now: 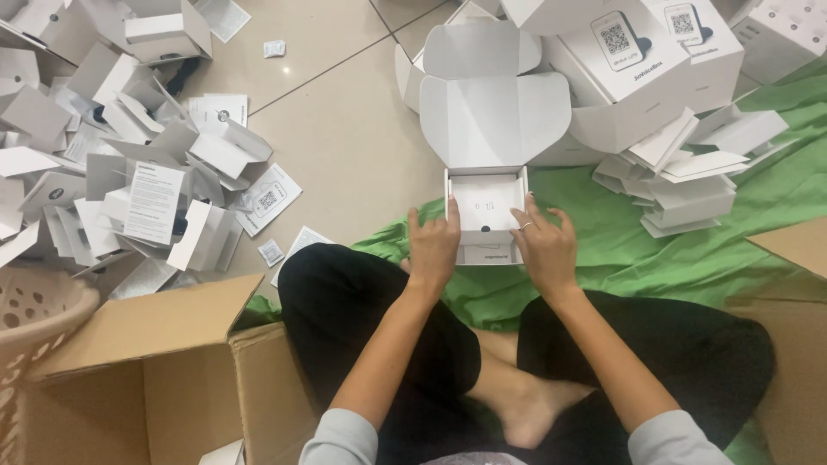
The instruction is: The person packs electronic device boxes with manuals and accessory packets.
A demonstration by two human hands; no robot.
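- Head view: small white carton (485, 207) sits open on the green cloth (689, 250), lid flaps thrown back, right between both hands.
- Left hand (433, 245) presses its fingers against the carton's left wall; right hand (544, 248), ring on one finger, grips the right wall.
- So both hands are clamped on it, just past the crossed legs.
- Brown cardboard box (164, 370) gapes at lower left; heap of flattened white packaging (121, 172) lies on the floor beyond.

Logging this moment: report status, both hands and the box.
Left hand and right hand grip the sides of the open white box, lid flaps up. Box rests on green cloth. Nothing between hands and box.
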